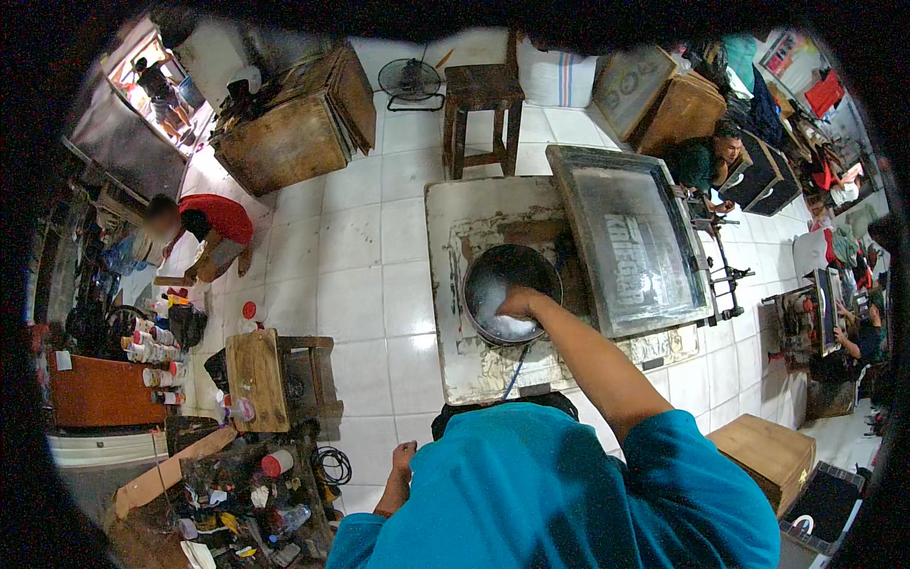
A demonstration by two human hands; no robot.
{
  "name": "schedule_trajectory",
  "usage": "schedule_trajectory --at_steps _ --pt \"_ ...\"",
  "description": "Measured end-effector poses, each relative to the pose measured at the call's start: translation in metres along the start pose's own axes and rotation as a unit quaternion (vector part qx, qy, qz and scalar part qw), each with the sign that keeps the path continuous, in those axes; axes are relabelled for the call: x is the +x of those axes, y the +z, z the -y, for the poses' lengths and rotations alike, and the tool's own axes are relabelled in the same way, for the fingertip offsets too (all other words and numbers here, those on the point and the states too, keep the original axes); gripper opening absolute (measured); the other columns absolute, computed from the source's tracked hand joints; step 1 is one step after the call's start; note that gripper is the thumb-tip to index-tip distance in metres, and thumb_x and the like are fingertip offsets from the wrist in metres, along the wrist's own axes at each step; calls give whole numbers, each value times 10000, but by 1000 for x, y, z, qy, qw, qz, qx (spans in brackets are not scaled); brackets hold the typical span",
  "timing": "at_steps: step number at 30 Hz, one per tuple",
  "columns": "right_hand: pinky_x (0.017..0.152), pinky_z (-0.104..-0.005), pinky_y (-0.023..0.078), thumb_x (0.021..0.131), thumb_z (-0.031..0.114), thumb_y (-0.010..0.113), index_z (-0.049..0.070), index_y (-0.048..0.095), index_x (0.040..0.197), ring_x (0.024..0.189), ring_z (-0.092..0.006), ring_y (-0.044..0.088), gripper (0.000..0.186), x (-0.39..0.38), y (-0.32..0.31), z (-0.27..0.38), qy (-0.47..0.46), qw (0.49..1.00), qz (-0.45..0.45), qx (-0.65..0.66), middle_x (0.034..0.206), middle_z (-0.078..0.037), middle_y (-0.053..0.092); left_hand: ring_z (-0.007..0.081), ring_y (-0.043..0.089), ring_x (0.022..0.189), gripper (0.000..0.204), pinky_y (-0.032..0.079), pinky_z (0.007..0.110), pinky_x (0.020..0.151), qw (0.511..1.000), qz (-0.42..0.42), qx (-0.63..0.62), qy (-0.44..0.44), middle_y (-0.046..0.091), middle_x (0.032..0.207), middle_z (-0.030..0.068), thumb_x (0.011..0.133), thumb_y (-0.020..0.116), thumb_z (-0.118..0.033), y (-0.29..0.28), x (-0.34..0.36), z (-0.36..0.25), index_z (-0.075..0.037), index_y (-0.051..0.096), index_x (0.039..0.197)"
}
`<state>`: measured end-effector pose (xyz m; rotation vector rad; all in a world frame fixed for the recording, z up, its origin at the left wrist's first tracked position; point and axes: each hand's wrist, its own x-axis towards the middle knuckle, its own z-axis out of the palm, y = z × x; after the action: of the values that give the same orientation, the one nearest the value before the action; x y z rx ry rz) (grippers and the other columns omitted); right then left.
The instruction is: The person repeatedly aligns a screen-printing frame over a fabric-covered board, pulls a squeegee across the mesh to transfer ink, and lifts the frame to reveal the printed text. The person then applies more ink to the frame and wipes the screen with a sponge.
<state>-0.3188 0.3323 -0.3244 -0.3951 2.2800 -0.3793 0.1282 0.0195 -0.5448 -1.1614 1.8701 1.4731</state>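
Observation:
My right arm reaches forward into a round dark bucket (470, 302). Inside it my right hand (517, 303) is lowered to the pale, foamy-looking stuff (507, 327) at the bottom; its fingers are hidden. The bucket rests on a worn, stained white board (450, 365). Propped on the board's right side, beside the bucket, is a framed screen (630, 242) with a dark border, a translucent sheet and pale markings. My left hand (405, 457) hangs low at my left side, fingers curled, with nothing visible in it.
A dark wooden stool (483, 90) and a fan (409, 81) stand beyond the board. At left are another stool (261, 379) and a cluttered table (246, 503). A person in red (216, 220) bends at far left; another person (701, 161) is beyond the screen. A wooden box (763, 455) sits at right.

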Motion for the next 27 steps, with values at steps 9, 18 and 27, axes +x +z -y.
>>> schedule_trajectory --at_steps 9,18,27 --pt "1021 -462 519 795 101 568 -8 604 1345 1208 -418 639 562 22 28 -18 -33 985 -166 -18 1341 -279 629 214 692 794 460 517 350 606 996 21 -90 -4 708 987 112 997 643 -393 8 31 -79 -28 612 1276" --pt "1073 -462 488 819 233 626 -8 581 1382 1270 -408 602 614 -26 -5 22 41 997 -57 -6 1393 -264 600 182 655 714 471 483 325 575 998 32 -33 -38 692 943 83 997 634 -381 -11 34 -112 -34 585 1312" --pt "1008 -467 526 724 246 712 10 713 1238 1151 -389 673 565 29 24 -17 8 998 24 -51 1269 -253 681 236 691 774 495 541 359 624 999 49 -13 -14 702 991 126 1015 630 -380 -11 46 -98 -2 566 1329"
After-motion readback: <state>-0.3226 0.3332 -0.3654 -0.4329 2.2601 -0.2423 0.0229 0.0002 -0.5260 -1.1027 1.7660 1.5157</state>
